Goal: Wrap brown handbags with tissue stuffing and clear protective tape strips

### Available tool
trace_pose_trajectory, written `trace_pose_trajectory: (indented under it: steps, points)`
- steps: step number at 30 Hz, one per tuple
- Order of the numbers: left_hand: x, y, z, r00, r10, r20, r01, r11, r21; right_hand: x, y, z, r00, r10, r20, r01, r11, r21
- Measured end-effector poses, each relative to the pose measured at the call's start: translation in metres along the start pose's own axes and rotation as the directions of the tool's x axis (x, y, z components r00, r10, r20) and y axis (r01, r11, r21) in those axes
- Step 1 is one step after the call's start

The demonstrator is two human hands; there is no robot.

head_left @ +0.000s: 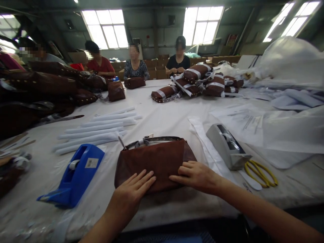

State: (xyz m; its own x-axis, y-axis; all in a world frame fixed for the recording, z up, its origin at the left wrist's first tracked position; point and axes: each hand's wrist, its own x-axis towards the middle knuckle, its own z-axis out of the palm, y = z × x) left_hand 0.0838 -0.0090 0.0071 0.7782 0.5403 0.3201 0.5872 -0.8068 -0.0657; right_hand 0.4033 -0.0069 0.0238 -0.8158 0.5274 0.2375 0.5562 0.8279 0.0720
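Note:
A brown suede bag (154, 158) lies flat on the white table (167, 111) right in front of me, its open top facing away. My left hand (133, 189) rests flat on the bag's lower edge, fingers stretched out. My right hand (196, 175) lies palm down on the bag's right corner, fingers extended toward the left. Neither hand holds anything.
A blue tape dispenser (76, 175) sits left of the bag, a grey tape dispenser (227, 146) and yellow scissors (260, 172) to the right. White paper rolls (98, 130) lie further back. Piles of brown bags (199, 82) and several seated people are at the far side.

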Motion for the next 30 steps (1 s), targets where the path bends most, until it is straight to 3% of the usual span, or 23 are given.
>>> trace_pose_trajectory:
  steps: [4,8,11,14,17,20,23,25,28,29,30]
  points:
    - [0.02,0.024,-0.003,0.993,-0.109,0.049,0.107,0.993,0.045,-0.004,-0.001,0.014,0.997,0.045,-0.056,-0.043,0.998,0.042]
    - [0.038,0.028,0.015,1.0,-0.022,0.01,0.021,0.997,0.08,-0.012,0.003,0.02,0.996,0.024,-0.091,-0.015,0.996,0.089]
    - [0.034,0.027,0.03,0.999,0.021,-0.041,-0.016,0.994,0.105,-0.019,0.0,0.032,0.978,0.034,-0.205,-0.009,0.993,0.119]
    - [0.027,0.03,0.039,0.996,0.005,-0.084,0.004,0.995,0.104,-0.024,-0.008,0.054,0.928,0.111,-0.355,-0.062,0.987,0.146]
    - [0.023,0.033,0.046,0.994,-0.018,-0.11,0.027,0.996,0.082,-0.024,-0.015,0.067,0.898,0.162,-0.408,-0.102,0.981,0.165]
    - [0.022,0.033,0.052,0.992,-0.029,-0.121,0.038,0.997,0.067,-0.021,-0.018,0.05,0.922,0.186,-0.339,-0.101,0.962,0.253]
    - [0.021,0.032,0.056,0.99,-0.034,-0.138,0.042,0.998,0.054,-0.01,-0.022,0.006,0.94,0.254,-0.229,-0.118,0.869,0.48]
    - [0.021,0.032,0.056,0.99,-0.031,-0.135,0.04,0.997,0.066,0.005,-0.023,-0.021,0.87,0.391,-0.3,-0.162,0.802,0.574]
    - [0.021,0.032,0.055,0.99,-0.025,-0.139,0.036,0.996,0.077,0.034,-0.02,-0.029,0.689,0.543,-0.481,-0.284,0.812,0.51]
    - [0.021,0.032,0.056,0.989,-0.024,-0.146,0.035,0.997,0.072,0.042,-0.019,-0.021,0.676,0.541,-0.501,-0.338,0.831,0.441]
    - [0.021,0.032,0.057,0.987,-0.025,-0.156,0.035,0.997,0.062,0.049,-0.018,-0.01,0.692,0.524,-0.496,-0.389,0.85,0.356]
